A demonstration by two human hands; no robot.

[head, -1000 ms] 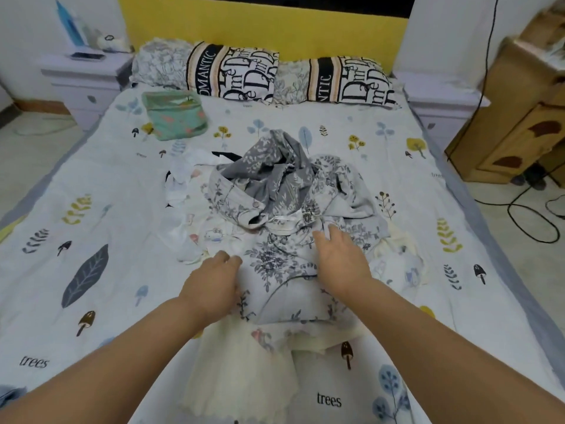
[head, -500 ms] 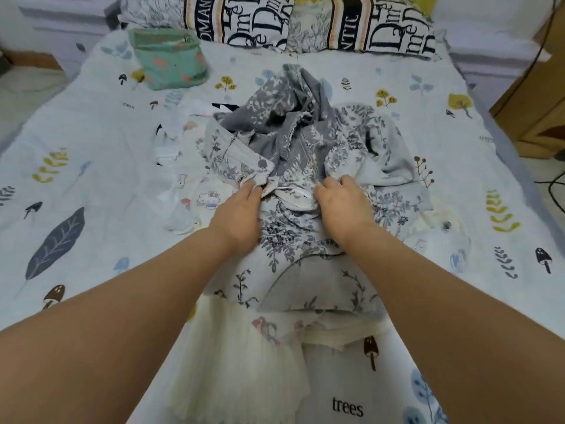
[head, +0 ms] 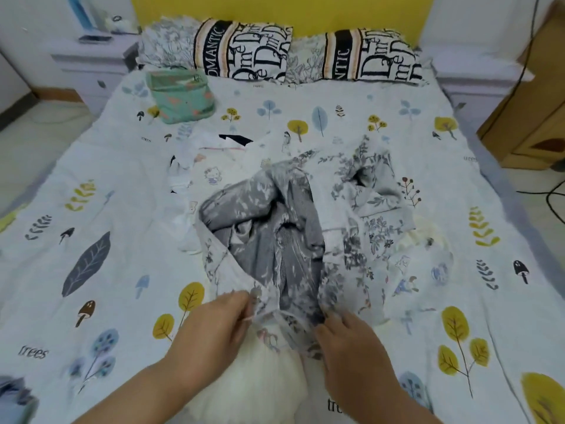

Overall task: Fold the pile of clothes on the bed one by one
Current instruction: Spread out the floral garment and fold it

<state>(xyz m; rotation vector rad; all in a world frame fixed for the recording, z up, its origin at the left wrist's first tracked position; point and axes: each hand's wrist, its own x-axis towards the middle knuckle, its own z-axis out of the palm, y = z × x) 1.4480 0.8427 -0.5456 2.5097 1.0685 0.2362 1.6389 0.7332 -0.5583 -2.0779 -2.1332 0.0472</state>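
Note:
A grey floral garment point(head: 275, 240) hangs lifted and blurred above the pile in the middle of the bed point(head: 91, 270). My left hand point(head: 214, 328) pinches its near edge by a button, and my right hand point(head: 348, 338) grips the same edge a little to the right. Beneath it lie a cream pleated piece point(head: 256, 381) at the near side, a pale floral garment point(head: 376, 215) on the right, and white printed clothes point(head: 208, 175) on the left.
A folded green patterned cloth point(head: 183, 96) lies at the far left of the bed near two lettered pillows point(head: 244, 50). White nightstands point(head: 91, 59) flank the bed. A wooden cabinet point(head: 532, 111) and floor cables stand to the right.
Both hands took hold of the grey floral garment's edge and pulled it up and toward me, off the pile. The camera view tilted upward.

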